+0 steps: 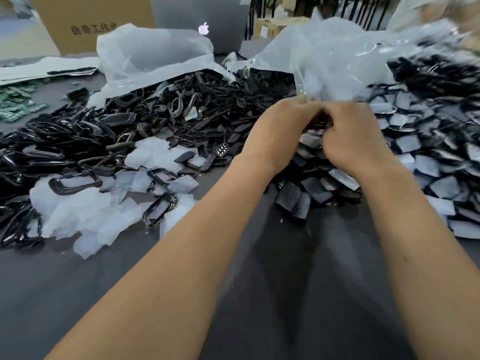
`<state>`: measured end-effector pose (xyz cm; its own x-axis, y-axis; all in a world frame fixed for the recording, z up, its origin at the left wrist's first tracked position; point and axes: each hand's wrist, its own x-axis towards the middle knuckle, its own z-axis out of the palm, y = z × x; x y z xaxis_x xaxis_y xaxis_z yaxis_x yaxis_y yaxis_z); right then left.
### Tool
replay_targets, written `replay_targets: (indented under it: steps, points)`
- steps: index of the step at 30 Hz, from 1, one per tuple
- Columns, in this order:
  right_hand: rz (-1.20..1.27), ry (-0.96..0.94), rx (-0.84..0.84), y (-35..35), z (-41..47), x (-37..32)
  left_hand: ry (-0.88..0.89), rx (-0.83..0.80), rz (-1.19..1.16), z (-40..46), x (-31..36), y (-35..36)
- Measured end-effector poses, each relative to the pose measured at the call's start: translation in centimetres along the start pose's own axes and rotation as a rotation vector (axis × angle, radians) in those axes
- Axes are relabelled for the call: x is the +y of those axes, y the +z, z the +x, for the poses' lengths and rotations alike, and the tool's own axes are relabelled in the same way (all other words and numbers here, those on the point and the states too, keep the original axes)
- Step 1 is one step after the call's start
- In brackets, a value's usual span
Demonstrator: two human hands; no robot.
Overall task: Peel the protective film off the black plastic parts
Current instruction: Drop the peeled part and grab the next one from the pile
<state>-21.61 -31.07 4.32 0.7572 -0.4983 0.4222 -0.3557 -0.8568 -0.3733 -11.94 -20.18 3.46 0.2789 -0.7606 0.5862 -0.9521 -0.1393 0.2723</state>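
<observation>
Table; blurred part behind hands

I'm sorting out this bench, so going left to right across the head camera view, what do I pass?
Green circuit boards → pile of black frame parts → left hand → right hand → pile of film-covered black parts.

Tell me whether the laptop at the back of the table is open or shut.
Open. The laptop has its grey lid upright, back toward the camera, with the logo lit; a white plastic bag hides its lower part.

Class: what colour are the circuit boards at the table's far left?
Green circuit boards, seen in the head view.
</observation>
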Motion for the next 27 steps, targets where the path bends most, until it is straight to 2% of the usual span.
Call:
replay_targets:
  steps: [2,4,12,17,20,22,24,27]
  points:
    - [-0.053,0.032,-0.073,0.1,0.0,1.1,0.002,-0.087,-0.017,0.4,0.3,0.9]
    - [-0.036,0.023,-0.098,0.1,-0.1,1.6,-0.011,-0.094,-0.037,0.3,0.2,1.5]
    - [0.066,-0.1,0.056,0.8,-0.1,-2.3,-0.26,0.125,0.014,-3.0,-1.4,0.4]
    - [0.119,-0.181,-0.046,4.4,0.0,-8.1,-0.545,0.12,0.22,-7.3,-5.2,-3.1]
    - [0.001,-0.238,-0.286,7.7,-0.4,-11.1,-0.702,0.032,0.341,-9.6,-7.5,-4.9]
    - [-0.085,-0.278,-0.37,9.7,-0.7,-12.4,-0.747,-0.038,0.336,-10.8,-8.6,-5.4]
    - [-0.12,-0.263,-0.351,11.0,-0.8,-12.9,-0.754,-0.017,0.287,-11.5,-9.2,-5.8]
    - [-0.103,-0.153,-0.253,11.9,-0.5,-12.8,-0.719,0.099,0.322,-11.7,-10.3,-6.5]
